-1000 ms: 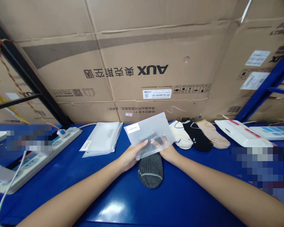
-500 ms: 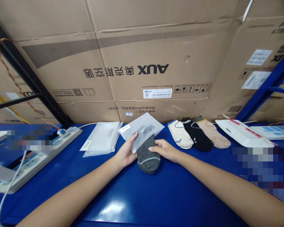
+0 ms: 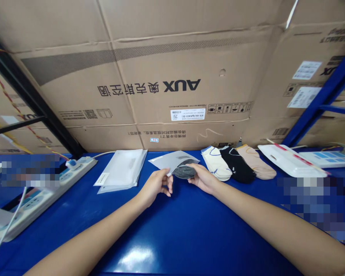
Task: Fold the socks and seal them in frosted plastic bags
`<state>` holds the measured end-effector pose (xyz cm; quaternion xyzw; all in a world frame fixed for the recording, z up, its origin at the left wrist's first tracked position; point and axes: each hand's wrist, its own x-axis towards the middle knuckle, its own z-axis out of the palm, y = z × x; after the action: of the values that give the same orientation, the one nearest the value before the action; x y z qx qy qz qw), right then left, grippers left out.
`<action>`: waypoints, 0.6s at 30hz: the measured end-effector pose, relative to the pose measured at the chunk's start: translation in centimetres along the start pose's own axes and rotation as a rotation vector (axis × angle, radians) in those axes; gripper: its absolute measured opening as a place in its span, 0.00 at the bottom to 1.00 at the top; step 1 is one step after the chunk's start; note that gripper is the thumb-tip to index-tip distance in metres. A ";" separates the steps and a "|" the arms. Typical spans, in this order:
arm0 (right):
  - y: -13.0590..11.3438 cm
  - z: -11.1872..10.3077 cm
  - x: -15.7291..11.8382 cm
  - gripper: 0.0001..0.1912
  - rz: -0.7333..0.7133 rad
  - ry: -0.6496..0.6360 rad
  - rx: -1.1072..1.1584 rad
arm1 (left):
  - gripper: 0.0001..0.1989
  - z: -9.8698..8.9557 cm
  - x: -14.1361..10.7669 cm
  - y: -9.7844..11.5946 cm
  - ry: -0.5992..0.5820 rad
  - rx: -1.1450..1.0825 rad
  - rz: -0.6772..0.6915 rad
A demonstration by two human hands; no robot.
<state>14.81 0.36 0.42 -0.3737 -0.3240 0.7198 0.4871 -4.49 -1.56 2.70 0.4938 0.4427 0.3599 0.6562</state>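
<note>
My left hand pinches the near edge of a frosted plastic bag between thumb and fingers. A dark grey sock, folded flat, lies partly inside the bag's mouth, its rounded end sticking out toward me. Around that end my right hand is closed, thumb on top and fingers beneath. Right of the hands lie folded socks in a row: a white pair, a black pair and a beige pair. Left of them is a stack of similar frosted bags.
A large cardboard box walls off the back of the blue table. A power strip with cords runs along the left. At right sit a white tray with a red-and-white stick across it and a blue-and-white panel.
The grey sock has gone farther into the bag, with less of it showing now. The bag's mouth gapes more, and my right hand has moved up with the sock.
</note>
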 end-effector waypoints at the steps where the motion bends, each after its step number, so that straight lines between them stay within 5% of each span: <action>1: 0.0 0.0 0.0 0.03 0.000 0.018 0.006 | 0.23 0.2 -0.2 0.0 -0.017 0.019 0.017; 4: 0.2 0.3 0.0 0.01 -0.019 0.055 -0.012 | 0.26 1.2 -0.6 -0.4 -0.062 0.054 0.017; 10: 1.4 1.2 -0.6 0.16 -0.137 0.046 -0.132 | 0.29 3.0 -1.0 -1.8 -0.205 0.142 -0.043; 18: 1.0 0.2 0.0 0.07 -0.065 -0.082 0.097 | 0.21 2.1 -0.5 -1.6 0.048 0.105 0.159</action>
<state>14.20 0.08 -0.32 -0.3091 -0.3204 0.7333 0.5139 -2.67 -3.13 1.53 0.5522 0.4359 0.3991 0.5880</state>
